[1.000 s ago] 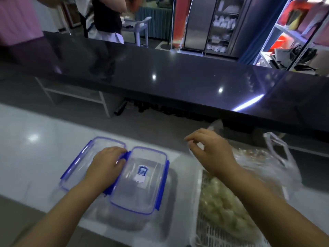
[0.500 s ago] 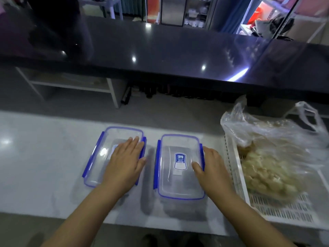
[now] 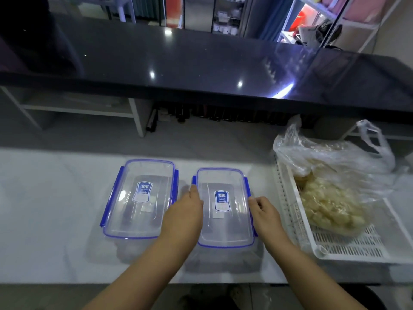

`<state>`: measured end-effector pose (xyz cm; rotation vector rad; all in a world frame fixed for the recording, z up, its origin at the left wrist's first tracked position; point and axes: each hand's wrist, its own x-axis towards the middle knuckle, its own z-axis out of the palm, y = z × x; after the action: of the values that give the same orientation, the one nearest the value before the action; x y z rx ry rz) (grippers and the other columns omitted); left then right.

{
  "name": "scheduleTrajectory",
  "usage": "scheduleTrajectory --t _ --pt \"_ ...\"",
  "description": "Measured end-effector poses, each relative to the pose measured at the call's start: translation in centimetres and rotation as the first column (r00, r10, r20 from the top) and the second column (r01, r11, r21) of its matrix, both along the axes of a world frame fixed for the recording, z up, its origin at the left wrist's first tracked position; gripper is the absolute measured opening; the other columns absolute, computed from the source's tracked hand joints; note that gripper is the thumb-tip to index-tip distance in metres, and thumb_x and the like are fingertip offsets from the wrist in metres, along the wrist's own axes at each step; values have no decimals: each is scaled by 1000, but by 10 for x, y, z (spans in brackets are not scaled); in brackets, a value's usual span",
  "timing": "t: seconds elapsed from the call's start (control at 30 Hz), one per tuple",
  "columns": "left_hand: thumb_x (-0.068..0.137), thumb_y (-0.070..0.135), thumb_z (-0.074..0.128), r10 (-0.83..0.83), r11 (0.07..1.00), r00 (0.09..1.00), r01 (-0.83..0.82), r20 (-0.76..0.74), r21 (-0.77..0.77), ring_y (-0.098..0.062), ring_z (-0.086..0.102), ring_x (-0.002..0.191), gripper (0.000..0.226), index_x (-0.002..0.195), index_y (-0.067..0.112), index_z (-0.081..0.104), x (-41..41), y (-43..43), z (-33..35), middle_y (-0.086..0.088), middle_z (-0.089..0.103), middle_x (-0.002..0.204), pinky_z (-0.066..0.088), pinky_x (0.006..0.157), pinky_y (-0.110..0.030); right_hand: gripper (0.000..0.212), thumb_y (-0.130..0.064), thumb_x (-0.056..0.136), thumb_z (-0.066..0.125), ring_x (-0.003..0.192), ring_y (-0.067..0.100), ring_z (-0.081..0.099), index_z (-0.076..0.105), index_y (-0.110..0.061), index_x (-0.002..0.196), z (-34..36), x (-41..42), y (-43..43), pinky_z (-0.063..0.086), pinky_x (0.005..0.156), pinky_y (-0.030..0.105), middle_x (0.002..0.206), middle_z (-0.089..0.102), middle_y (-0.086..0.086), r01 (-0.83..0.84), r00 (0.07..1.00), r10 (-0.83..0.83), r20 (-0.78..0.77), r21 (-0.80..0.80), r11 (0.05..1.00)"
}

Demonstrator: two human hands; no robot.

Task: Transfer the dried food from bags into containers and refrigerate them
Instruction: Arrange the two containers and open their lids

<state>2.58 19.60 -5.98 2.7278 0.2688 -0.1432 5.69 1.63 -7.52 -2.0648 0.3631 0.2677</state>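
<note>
Your left hand (image 3: 185,211): fingers nearly straight, laid against the left clip of the right box (image 3: 224,206). Your right hand (image 3: 266,217): fingers curled on its right clip.
Right box: clear rectangular plastic, blue-rimmed lid on.
Left box (image 3: 139,198): same make, just left of your left hand.
Bag (image 3: 330,166): thin, crinkled, holding pale lumpy food (image 3: 324,206); lies in a white slotted basket (image 3: 348,249) right of your right hand.

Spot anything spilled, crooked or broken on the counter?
Nothing stands out. The left container and right container sit flat, lids on; left hand and right hand flank the right one. The bag of dried food lies in the basket, nothing spilled.
</note>
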Motion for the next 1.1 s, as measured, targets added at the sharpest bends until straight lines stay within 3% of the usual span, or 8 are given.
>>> scheduleTrajectory --t 0.17,0.37,0.47,0.63,0.77,0.87,1.0,1.1 --pt "98 20 34 107 953 993 -86 58 -290 -25 60 90 26 122 18 44 -6 -6 -9 -4 52 114 52 79 -39 28 -34 96 41 75 19 57 55 -15 82 -5 -5 -9 49 70 38 82 60 6 45 999 -44 29 -14 999" --pt "96 32 35 166 828 980 -79 108 -555 -15 61 93 28 121 33 46 -18 -14 -17 8 59 110 55 82 -42 34 -31 98 34 74 22 56 54 -12 79 -10 -6 -14 47 72 38 79 58 7 47 998 -43 50 -84 995" --pt "95 28 37 191 805 975 -89 113 -587 -12 61 87 19 108 39 48 -18 -13 -16 9 61 101 56 79 -40 37 -27 99 32 72 24 58 56 -5 80 -14 -6 -16 49 69 37 77 59 10 79 997 -78 27 -46 996" --pt "99 15 35 230 827 973 -177 34 -533 -18 63 92 37 134 25 39 -14 -5 -26 0 63 108 56 83 -36 25 -24 99 37 73 12 56 57 -12 90 -6 -8 -21 43 59 26 86 61 3 32 993 -22 115 -88 996" --pt "101 25 33 151 848 984 -82 91 -524 -12 21 142 53 150 20 14 -18 -6 -28 4 22 155 21 114 -27 14 -20 95 45 92 10 49 56 -18 103 -1 -16 -24 37 75 24 100 51 -8 -6 949 100 299 -299 954" --pt "100 36 28 9 918 998 18 66 -397 0 -18 139 62 150 18 -5 -23 -11 -35 7 -10 158 -6 112 -20 14 -20 93 47 93 13 47 60 -18 89 -2 -22 -24 33 72 22 94 53 -8 -59 928 205 312 -420 906" --pt "100 39 23 12 877 998 19 61 -481 4 -26 134 62 147 21 -13 -21 -17 -37 10 -22 154 -7 116 -25 14 -17 91 52 87 11 48 58 -18 78 4 -24 -19 33 66 12 87 54 -10 -56 934 178 311 -364 930" --pt "100 38 25 80 788 992 -2 100 -616 5 -23 137 59 143 33 -14 -20 -20 -31 22 -26 148 0 120 -33 12 -14 89 55 83 9 53 57 -17 77 15 -25 -12 38 69 19 86 54 -9 -14 930 102 353 -243 970"
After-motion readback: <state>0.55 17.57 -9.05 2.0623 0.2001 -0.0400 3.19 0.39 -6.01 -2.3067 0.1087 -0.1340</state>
